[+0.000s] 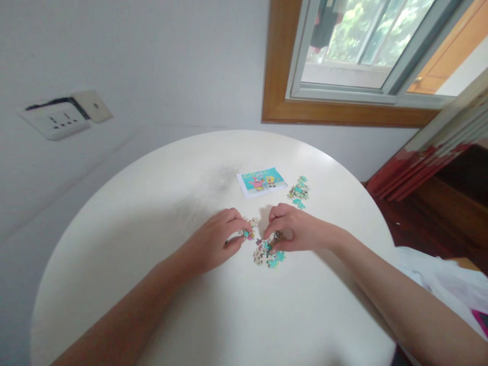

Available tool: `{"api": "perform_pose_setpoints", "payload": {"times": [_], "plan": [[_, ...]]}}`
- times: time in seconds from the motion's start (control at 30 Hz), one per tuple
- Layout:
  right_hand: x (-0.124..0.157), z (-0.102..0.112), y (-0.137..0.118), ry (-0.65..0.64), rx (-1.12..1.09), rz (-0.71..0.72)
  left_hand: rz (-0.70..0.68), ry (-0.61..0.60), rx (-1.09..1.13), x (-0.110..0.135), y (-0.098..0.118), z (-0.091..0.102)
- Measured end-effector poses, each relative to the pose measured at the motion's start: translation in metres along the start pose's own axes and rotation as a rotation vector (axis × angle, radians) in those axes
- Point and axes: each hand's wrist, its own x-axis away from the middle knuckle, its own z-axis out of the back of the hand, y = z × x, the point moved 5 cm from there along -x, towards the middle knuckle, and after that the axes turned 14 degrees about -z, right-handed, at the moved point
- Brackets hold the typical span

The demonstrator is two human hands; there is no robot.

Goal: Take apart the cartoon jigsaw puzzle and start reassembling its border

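My left hand (219, 238) is closed, with a few small jigsaw puzzle pieces (247, 234) at the tips of its thumb and forefinger. Facing it, my right hand (290, 226) curls its fingers and thumb round puzzle pieces at the top of a loose pile (269, 256). Turquoise, grey-beige and multicoloured pieces make up this pile, some overlapping. Fingers partly hide the pieces being held. Behind the hands lies a picture card (263, 183) with a pink and a yellow cartoon figure on turquoise.
A second heap of puzzle pieces (299, 190) lies right of the card. Everything rests on a round white table (213, 320), whose far edge is near the wall. A wall socket (57, 121) is at left, a wood-framed window (354, 109) at upper right, and a red-and-white curtain (415, 168) at right.
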Motion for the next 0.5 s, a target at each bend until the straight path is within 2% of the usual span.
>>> {"api": "perform_pose_setpoints", "payload": {"times": [0.27, 0.5], "plan": [[0.0, 0.005, 0.01, 0.071, 0.015, -0.062, 0.022, -0.036, -0.073, 0.003, -0.001, 0.012], [-0.001, -0.003, -0.005, 0.041, -0.034, 0.043, 0.013, -0.027, -0.022, 0.001, 0.008, 0.011]]}}
